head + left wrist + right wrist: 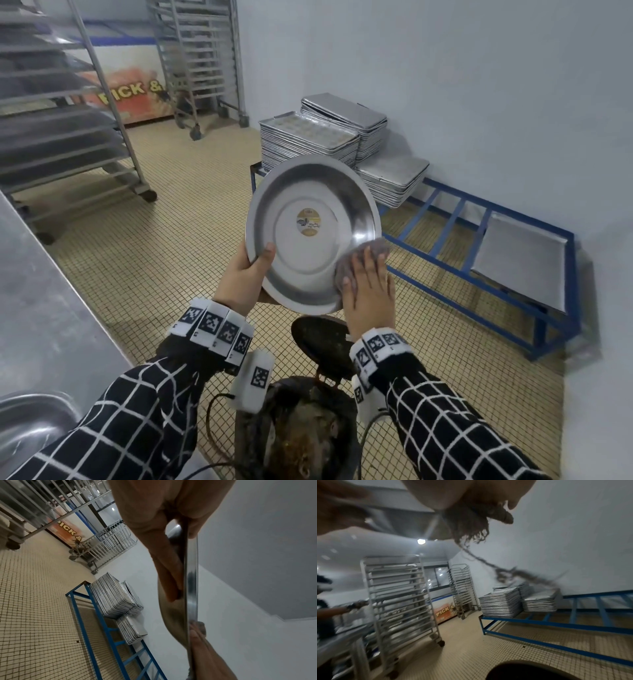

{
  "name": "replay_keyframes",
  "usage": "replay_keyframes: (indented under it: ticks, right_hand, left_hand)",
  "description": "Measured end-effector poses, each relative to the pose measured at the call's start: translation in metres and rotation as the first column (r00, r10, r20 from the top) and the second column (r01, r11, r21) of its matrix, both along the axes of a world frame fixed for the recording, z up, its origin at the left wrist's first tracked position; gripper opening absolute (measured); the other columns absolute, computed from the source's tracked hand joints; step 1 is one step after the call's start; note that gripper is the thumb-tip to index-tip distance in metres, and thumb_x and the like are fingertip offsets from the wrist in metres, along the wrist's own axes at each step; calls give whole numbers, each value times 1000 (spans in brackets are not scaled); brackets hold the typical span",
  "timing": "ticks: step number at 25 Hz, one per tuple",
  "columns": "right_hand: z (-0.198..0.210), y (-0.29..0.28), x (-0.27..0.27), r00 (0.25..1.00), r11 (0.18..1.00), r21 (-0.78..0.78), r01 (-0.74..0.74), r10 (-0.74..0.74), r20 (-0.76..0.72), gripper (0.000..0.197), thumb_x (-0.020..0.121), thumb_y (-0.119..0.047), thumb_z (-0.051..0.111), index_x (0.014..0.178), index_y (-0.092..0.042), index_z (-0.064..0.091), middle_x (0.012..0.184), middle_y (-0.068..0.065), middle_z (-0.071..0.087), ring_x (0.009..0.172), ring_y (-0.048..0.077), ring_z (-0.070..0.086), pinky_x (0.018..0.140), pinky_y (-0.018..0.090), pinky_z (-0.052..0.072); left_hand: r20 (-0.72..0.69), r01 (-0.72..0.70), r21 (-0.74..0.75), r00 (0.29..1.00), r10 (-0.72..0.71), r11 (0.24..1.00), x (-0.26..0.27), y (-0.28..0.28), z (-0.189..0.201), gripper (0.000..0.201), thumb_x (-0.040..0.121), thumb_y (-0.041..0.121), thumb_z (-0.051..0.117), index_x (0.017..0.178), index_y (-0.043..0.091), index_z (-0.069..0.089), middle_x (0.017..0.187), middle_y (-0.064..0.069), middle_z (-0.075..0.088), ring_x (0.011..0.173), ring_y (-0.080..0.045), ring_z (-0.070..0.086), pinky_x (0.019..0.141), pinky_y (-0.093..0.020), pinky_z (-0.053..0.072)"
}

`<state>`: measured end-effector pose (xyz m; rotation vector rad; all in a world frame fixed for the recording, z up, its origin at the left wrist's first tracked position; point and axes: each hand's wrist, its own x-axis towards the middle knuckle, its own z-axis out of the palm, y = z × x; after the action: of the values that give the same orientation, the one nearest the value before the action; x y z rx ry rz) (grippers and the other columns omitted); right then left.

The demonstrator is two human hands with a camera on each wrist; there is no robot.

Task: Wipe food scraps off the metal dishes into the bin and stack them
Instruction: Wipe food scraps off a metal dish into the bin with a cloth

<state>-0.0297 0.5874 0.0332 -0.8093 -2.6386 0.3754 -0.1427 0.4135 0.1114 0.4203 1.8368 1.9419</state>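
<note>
I hold a round metal dish (313, 233) tilted up on edge above the bin (301, 428), its inside facing me, with a gold sticker at its centre. My left hand (250, 274) grips its lower left rim, thumb inside and fingers behind; the left wrist view shows the fingers (164, 568) along the dish (191, 588) edge. My right hand (368, 287) lies flat with straight fingers, pressing a frayed grey-brown cloth (373, 248) on the right rim. That cloth (467, 520) hangs under my palm in the right wrist view. The black-lined bin holds brown scraps.
A dark round soiled object (323, 339) sits just above the bin. Stacks of metal trays (308, 140) rest on a low blue frame (479, 260) by the wall. Wheeled tray racks (68, 120) stand at left. A steel counter (44, 308) with a sink (30, 421) is close by me.
</note>
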Motion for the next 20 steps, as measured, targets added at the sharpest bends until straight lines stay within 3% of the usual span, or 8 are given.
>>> replay_keyframes:
  ticks: [2, 4, 6, 8, 11, 13, 17, 20]
  right_hand:
    - [9, 13, -5, 992, 997, -75, 13, -23, -126, 58, 101, -38, 24, 152, -21, 1, 157, -5, -15, 145, 16, -11, 119, 43, 15]
    - [23, 20, -6, 972, 986, -168, 24, -62, -227, 63, 101, -36, 31, 152, -21, -2, 159, -3, -11, 146, 21, 12, 108, 36, 38]
    - [35, 25, -6, 964, 964, -260, 52, -116, -240, 65, 100, -36, 37, 153, -20, 3, 159, 3, 13, 133, 23, 41, 86, 24, 46]
    - [43, 28, -5, 945, 938, -344, 32, -140, -294, 66, 97, -35, 49, 152, -17, 17, 144, 3, 42, 116, 17, 54, 81, 22, 44]
    - [46, 30, -6, 920, 866, -498, 32, -220, -323, 40, 90, -23, 63, 124, -9, 46, 99, -4, 60, 83, 7, 59, 79, 26, 53]
    - [45, 26, -7, 918, 835, -547, 62, -262, -297, 22, 88, -15, 64, 103, -8, 48, 83, -1, 57, 72, 12, 57, 65, 23, 50]
    - [44, 7, -11, 787, 722, -690, 52, -455, -417, 20, 87, -5, 59, 103, -9, 49, 81, -3, 57, 71, 12, 60, 67, 26, 52]
    - [47, -20, -18, 647, 631, -776, -10, -587, -486, 21, 88, -3, 56, 102, -13, 44, 83, -2, 57, 70, 12, 60, 67, 30, 55]
  left_hand:
    - [15, -2, -11, 1000, 2, 1000, 2, -1, -2, 23, 96, 28, 51, 119, 27, 50, 98, -6, 67, 78, -25, 70, 57, -42, 59]
    - [30, -24, -29, 999, 25, 999, 1, -2, -6, 23, 97, 27, 51, 120, 23, 51, 95, -7, 68, 76, -26, 69, 57, -41, 59]
    - [46, -27, -55, 999, 29, 998, -3, -5, -10, 18, 96, 26, 52, 114, 26, 53, 95, -9, 68, 78, -30, 69, 62, -47, 59]
    - [43, -16, -83, 999, 20, 996, -11, -10, -13, 8, 96, 27, 52, 103, 28, 56, 91, -10, 67, 76, -33, 67, 68, -53, 57]
    - [30, -35, -111, 999, 38, 993, -22, -15, -16, 10, 95, 26, 54, 102, 20, 60, 84, -10, 67, 71, -32, 64, 69, -51, 56]
    - [-27, -82, -97, 996, 80, 992, -26, -17, -18, 17, 93, 23, 58, 108, 16, 61, 81, -5, 68, 71, -29, 65, 61, -40, 55]
    - [-149, -95, -53, 985, 86, 994, -19, -18, -22, 59, 87, 21, 66, 138, 28, 39, 118, 0, 61, 82, -22, 71, 64, -39, 59]
    - [-107, -30, 32, 994, 33, 999, -8, -9, -18, 73, 85, 16, 67, 143, 32, 26, 128, -2, 53, 87, -24, 71, 64, -44, 60]
